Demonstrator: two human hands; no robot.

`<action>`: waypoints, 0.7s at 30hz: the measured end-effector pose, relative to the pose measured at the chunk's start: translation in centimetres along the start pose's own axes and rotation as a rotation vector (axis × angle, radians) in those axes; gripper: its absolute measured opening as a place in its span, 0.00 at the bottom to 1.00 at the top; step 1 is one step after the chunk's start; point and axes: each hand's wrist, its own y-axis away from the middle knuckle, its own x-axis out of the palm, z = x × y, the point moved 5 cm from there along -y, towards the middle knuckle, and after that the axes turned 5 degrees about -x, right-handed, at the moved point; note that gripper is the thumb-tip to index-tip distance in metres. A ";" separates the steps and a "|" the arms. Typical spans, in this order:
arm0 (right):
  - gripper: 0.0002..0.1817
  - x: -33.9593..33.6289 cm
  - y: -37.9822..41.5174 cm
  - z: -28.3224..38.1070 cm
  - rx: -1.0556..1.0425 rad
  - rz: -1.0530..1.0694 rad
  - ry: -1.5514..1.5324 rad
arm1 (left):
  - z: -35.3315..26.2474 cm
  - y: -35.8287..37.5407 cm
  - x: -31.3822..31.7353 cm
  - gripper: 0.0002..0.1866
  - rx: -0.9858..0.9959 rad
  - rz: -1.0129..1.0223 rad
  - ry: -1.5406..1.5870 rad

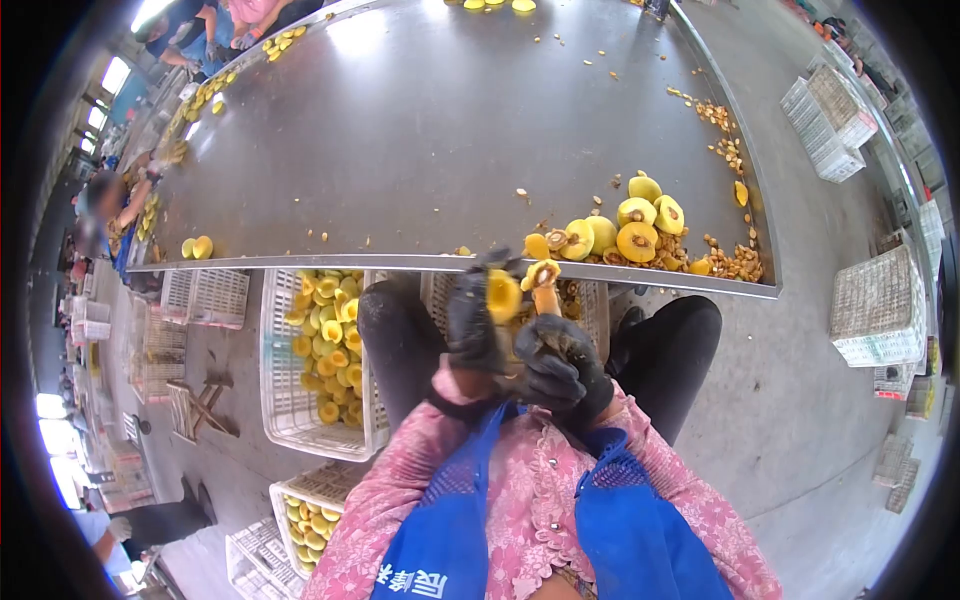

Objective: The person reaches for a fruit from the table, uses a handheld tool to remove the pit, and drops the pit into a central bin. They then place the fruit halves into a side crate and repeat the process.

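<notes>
Both my hands wear dark gloves and are close together in front of the table's near edge. My left hand [476,318] is closed around a yellow fruit half [503,296], its cut side showing. In my right hand [560,368] is a tool with a light handle [546,300], pointing away from me. A yellow fruit piece [541,273] sits at the tool's far end. Beyond my right hand, halved yellow fruits [637,241] are piled on the metal table [400,150], with brown pits [738,264] beside them.
A white crate [283,425] of fruit halves stands left of my legs, another crate [310,485] behind it. A crate is partly hidden under my hands. Two fruit halves [203,247] lie at the table's left. Other people work along its left side. Stacked crates [878,305] stand at right.
</notes>
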 end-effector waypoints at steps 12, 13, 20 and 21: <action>0.20 -11.7 -0.7 3.7 0.653 -0.357 2.086 | -12.5 -1.3 -7.8 0.16 0.197 -0.285 -1.066; 0.21 -16.1 -0.8 3.3 0.618 -0.194 2.212 | -11.0 -2.8 -6.8 0.16 0.208 -0.188 -1.072; 0.23 -12.7 -0.3 3.2 0.696 -0.061 2.227 | -0.5 -9.6 9.2 0.22 0.419 0.725 -1.455; 0.23 -13.1 -0.4 2.8 0.557 -0.008 2.268 | 0.9 -10.0 10.2 0.23 0.432 0.863 -1.505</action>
